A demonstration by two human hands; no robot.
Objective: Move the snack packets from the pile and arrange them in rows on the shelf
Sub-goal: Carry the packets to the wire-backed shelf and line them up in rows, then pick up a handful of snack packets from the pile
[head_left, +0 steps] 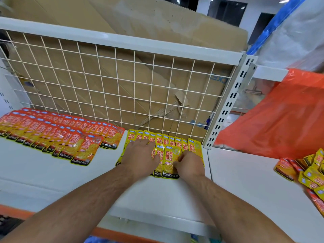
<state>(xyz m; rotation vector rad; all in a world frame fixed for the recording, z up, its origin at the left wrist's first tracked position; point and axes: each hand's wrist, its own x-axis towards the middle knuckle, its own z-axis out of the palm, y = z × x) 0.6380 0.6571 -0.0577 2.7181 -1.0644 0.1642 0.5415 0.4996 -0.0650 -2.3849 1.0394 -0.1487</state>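
Yellow snack packets (168,141) lie in overlapping rows on the white shelf (52,174), against the wire back. My left hand (140,156) presses flat on the left part of these rows with straight fingers. My right hand (190,165) has curled fingers and pinches the front yellow packet (169,161) at its right edge. To the left, orange packets (57,134) lie in two overlapping rows. The loose pile of yellow and orange packets (308,171) sits on the shelf at the far right.
A white wire grid (112,85) backs the shelf, with cardboard behind it. A slotted upright (228,104) divides the bays. An orange plastic bag (280,120) hangs over the right bay. The shelf front has an orange edge (15,213).
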